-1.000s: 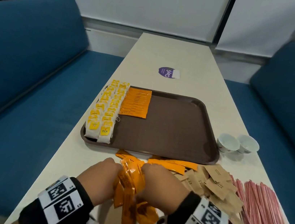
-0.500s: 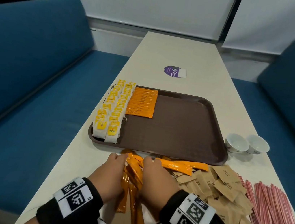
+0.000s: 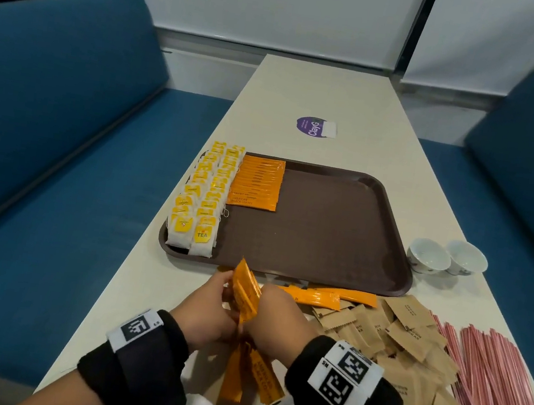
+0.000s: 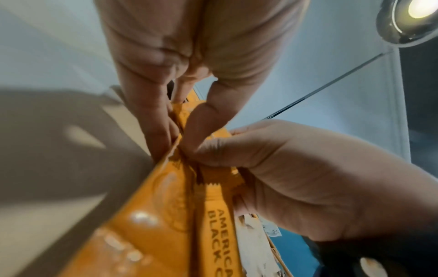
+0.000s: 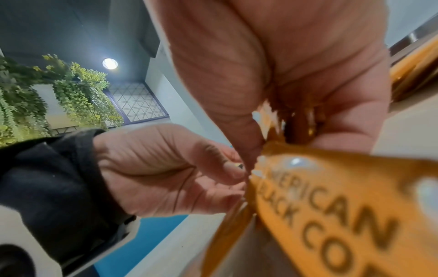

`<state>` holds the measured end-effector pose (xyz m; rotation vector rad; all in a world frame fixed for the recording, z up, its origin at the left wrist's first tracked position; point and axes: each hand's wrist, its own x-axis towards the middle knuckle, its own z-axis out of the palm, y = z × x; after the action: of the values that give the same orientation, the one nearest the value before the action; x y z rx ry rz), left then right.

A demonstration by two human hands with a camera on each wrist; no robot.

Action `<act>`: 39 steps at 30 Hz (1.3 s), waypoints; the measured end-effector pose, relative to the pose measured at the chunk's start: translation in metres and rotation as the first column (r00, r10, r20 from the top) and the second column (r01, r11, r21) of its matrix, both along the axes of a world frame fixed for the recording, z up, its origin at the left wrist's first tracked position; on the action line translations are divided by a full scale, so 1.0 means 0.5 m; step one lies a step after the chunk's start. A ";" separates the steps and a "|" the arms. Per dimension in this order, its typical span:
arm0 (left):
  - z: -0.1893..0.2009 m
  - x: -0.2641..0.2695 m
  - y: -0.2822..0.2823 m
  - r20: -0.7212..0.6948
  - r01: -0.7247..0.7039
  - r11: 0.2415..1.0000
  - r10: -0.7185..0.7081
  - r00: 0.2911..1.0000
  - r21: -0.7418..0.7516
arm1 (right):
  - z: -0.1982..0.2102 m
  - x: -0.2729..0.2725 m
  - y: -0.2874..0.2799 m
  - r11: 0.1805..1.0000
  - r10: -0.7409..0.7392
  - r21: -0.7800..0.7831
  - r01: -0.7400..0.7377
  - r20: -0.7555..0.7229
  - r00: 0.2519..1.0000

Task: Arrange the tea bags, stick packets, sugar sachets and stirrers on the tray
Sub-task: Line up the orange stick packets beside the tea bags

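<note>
Stick packets (image 3: 245,293), orange and bunched, held upright-tilted above the near table edge just short of the tray (image 3: 322,237), clamped between both hands. Left hand (image 3: 209,311) pinching the bunch from its side, right hand (image 3: 279,327) closed on it from the other; lower ends fanning out below the wrists in the head view. Seen from the left wrist: thumb and fingers (image 4: 154,120) of that hand squeezing the crimped ends, right hand (image 4: 296,178) curled round the same bundle (image 4: 213,196), printed "AMERICAN BLACK C…" readable along one packet. Seen from the right wrist: the same lettering large and blurred on a packet (image 5: 331,206) under that hand (image 5: 296,78), left hand (image 5: 170,168) with fingertips at the packets' edge, sleeve dark; hanging greenery (image 5: 59,93) and a ceiling light visible only there. Only in the head view: tea bags (image 3: 202,203) in two rows along the tray's left side, a neat orange row of packets (image 3: 258,184) just beside them, the remaining tray floor bare brown. Loose orange packets (image 3: 331,297) on the table (image 3: 326,90) near the tray's front rim, brown sugar sachets (image 3: 387,339) heaped to the right, pink stirrers (image 3: 501,383) beyond those at the table's right edge. Two white cups (image 3: 446,258) touching each other just beside the tray's right rim; purple sticker (image 3: 314,127) farther up; blue benches either side.
</note>
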<state>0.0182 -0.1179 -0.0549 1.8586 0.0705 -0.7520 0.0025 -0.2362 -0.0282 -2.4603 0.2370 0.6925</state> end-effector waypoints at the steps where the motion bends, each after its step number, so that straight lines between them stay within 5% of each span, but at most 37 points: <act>1: 0.001 -0.002 -0.001 -0.001 -0.005 1.000 0.005 1.000 -0.020 | 0.002 0.000 0.000 1.000 -0.006 0.005 0.006 -0.011 1.000; 11: -0.010 -0.010 0.009 -0.016 -0.057 0.993 0.055 0.998 -0.102 | 0.019 0.006 -0.006 0.999 0.053 -0.006 -0.054 -0.091 0.994; 16: -0.014 -0.013 0.013 -0.007 -0.053 0.994 0.052 0.999 -0.098 | 0.029 -0.007 -0.010 0.994 0.099 0.038 -0.099 0.008 0.995; 25: -0.011 -0.020 0.021 -0.063 -0.101 0.972 0.090 0.994 -0.211 | 0.017 0.019 0.002 0.986 0.088 -0.129 -0.109 -0.157 0.984; 39: 0.002 -0.022 0.055 -0.074 -0.142 0.985 0.135 0.988 -0.099 | 0.005 0.023 0.007 0.966 0.200 -0.144 -0.215 -0.110 0.974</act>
<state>0.0072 -0.0902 -0.0540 1.7112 0.1986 -0.7077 0.0140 -0.2328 -0.0254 -2.6286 0.0708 0.9125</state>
